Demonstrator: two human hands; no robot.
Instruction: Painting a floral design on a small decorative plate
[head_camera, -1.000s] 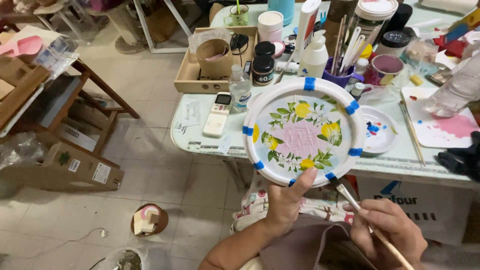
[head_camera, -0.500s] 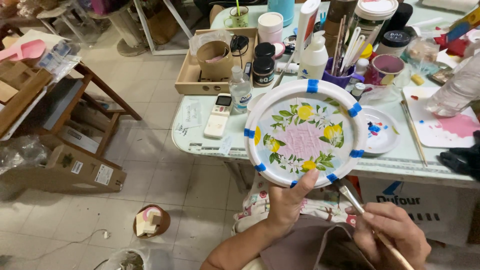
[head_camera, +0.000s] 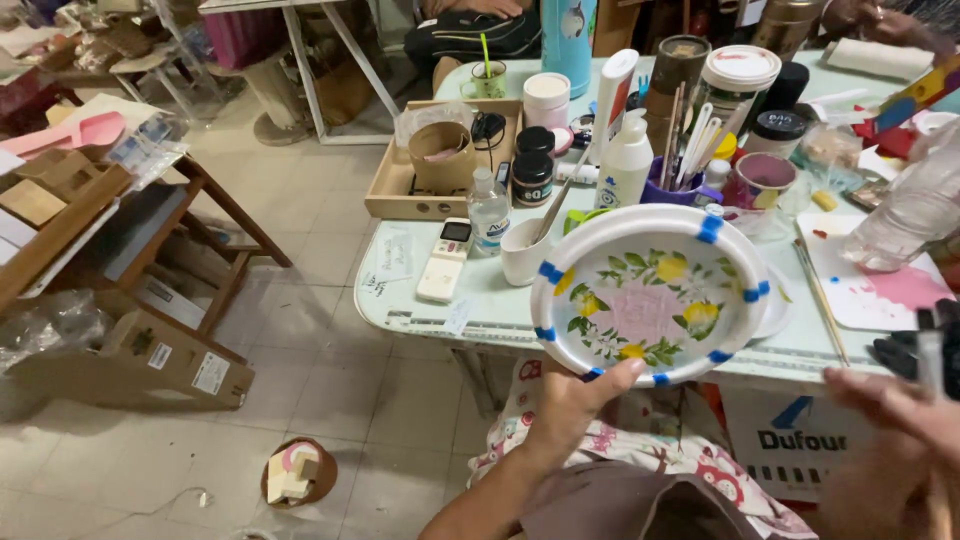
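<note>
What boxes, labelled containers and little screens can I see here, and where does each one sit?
Cardboard box: on the floor at left, brown, with white stickers.
Remote: table's left edge, white, small grey screen.
White bottle: behind the painted plate, which the left hand holds.
Black jars: beside the wooden tray, dark with labels.
Tub: back of table, white lid.

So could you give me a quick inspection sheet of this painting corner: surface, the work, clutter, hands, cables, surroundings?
Surface: pale green table, crowded.
Job's things: white plate painted with flowers and lemons, blue marks on its rim, held tilted up.
Clutter: paint jars, squeeze bottle, brush cup, remote control, wooden tray, stained palette.
Hands: left hand grips the plate's lower edge; right hand blurred, apart from the plate.
Cables: nothing seen.
Surroundings: tiled floor, cardboard box, wooden rack.
</note>
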